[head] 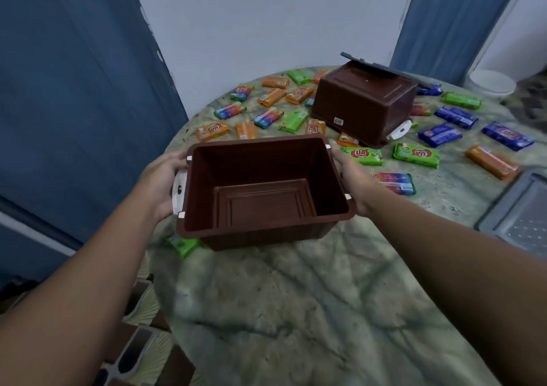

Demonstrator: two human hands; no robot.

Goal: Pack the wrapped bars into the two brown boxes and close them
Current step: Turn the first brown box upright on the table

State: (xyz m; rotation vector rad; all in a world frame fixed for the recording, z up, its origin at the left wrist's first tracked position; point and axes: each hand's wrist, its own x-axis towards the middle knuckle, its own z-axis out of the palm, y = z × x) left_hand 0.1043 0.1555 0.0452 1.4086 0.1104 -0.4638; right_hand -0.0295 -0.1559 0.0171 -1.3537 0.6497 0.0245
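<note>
**Open box held at both ends**

The left hand [161,183] grips one end of the near brown box [263,190], by its white latch [179,192]; the right hand [353,183] clasps the other end. The box is empty, mouth up, over the table [296,311]. Beyond it wrapped bars [296,110] lie scattered around the second brown box [365,101] — upturned, tilted.

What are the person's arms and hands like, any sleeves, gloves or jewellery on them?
Both forearms are bare right to the picture's edge, so no sleeves show. The left hand and right hand wear no gloves. No watch, bracelet or ring can be seen on the parts that show.
</note>
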